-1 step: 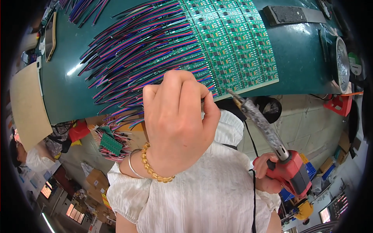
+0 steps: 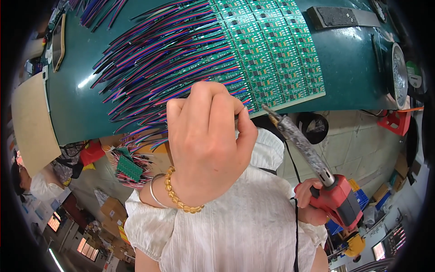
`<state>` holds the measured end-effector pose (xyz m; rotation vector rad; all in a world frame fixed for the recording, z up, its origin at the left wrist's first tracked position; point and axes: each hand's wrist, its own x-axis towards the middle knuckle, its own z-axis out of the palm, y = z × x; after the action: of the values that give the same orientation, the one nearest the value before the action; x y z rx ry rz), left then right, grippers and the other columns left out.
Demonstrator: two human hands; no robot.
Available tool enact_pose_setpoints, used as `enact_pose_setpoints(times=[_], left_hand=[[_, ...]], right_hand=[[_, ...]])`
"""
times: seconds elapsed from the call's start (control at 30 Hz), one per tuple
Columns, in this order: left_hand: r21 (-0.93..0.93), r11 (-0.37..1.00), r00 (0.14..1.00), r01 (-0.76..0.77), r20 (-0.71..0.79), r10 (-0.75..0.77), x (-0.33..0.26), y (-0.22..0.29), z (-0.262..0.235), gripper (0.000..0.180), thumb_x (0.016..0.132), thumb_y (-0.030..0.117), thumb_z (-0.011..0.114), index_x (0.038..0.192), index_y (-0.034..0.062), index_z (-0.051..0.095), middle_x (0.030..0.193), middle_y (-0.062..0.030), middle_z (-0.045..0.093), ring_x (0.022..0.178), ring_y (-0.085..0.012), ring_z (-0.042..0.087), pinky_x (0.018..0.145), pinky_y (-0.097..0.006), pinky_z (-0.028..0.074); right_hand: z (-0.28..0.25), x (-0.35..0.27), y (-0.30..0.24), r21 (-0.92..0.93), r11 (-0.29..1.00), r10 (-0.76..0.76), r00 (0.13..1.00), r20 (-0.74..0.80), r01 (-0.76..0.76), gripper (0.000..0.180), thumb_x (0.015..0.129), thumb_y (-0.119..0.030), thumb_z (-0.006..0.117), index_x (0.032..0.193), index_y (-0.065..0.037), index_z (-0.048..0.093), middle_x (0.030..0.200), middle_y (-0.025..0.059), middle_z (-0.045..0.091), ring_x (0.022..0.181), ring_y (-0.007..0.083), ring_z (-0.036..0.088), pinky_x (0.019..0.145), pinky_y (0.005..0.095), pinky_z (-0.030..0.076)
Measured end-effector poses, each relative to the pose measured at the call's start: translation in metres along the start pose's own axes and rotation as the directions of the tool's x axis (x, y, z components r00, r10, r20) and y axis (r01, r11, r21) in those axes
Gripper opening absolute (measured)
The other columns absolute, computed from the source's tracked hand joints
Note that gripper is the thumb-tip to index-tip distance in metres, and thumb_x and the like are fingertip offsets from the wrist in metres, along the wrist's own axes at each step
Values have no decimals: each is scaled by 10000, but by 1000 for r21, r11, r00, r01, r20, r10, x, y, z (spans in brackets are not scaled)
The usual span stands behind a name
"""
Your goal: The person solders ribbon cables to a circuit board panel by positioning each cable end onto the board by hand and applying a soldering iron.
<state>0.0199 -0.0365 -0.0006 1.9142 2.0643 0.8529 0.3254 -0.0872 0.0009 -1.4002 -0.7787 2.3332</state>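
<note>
While the left hand fills the centre of the frame, its fingers are curled into a loose fist, pinched near the lower edge of the circuit-board panel — what they grip is hidden behind the knuckles, so I cannot tell. One beaded amber bracelet and one thin silver bangle circle that wrist. The right hand, at the lower right, is clenched around the red handle of a single soldering iron; its speckled barrel slants up and left, and the tip sits just beside the panel's near edge, close to the left thumb.

One green panel of many small identical boards lies at the upper centre, on a dark green work mat. From its left side fan dozens of multicoloured ribbon wires — too many to count. A second, smaller green board with wires shows at the left below the bench edge.

On the mat, one grey block lies at the upper right and one round metal dish at the far right. A tan sheet lies at the left. Pale floor tiles and red and blue crates appear below the bench.
</note>
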Motion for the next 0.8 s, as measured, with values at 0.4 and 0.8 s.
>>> enact_pose_setpoints(times=[0.4, 0.8], left_hand=[[21, 1000, 999, 2, -32, -2, -3, -1, -1, 199, 695, -29, 699, 834, 71, 598, 901, -82, 589, 794, -252, 535, 695, -349, 379], [26, 1000, 999, 2, -32, -1, -3, -2, -2, 196, 696, -24, 701, 833, 70, 596, 904, -81, 590, 794, -250, 528, 699, -348, 382]], right_hand=[[28, 21, 25, -189, 854, -511, 850, -132, 484, 590, 654, -555, 857, 760, -23, 625, 692, 37, 630, 570, 142, 586, 548, 271, 449], [35, 3, 17, -247, 899, -415, 881, -225, 361, 711, 624, -606, 842, 864, -7, 541, 695, 63, 620, 567, 130, 576, 546, 293, 477]])
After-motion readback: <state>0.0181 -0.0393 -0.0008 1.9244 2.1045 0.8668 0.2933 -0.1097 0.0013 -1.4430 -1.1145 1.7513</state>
